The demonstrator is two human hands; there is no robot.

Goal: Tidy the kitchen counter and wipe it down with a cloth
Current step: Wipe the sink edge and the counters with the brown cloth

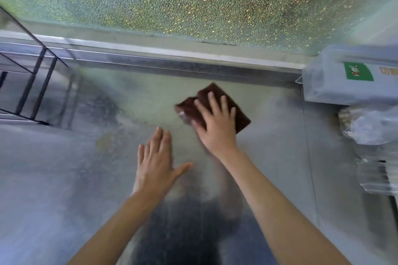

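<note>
Head view shows a steel counter point(64, 178) below a pebbled glass window point(193, 0). Right hand point(215, 122) presses flat on the brown cloth point(215, 97), center far; left hand point(156, 163) rests flat nearby.

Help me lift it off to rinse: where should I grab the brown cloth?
Probably the brown cloth by its far corner, coming from above on the window side. It lies flat on the metal counter under the right hand, and that corner pokes out beyond the fingertips, free to pinch.

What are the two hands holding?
Neither grips anything. The right hand presses flat on the near half of the dark brown square cloth; the left hand lies open on the steel counter.
</note>
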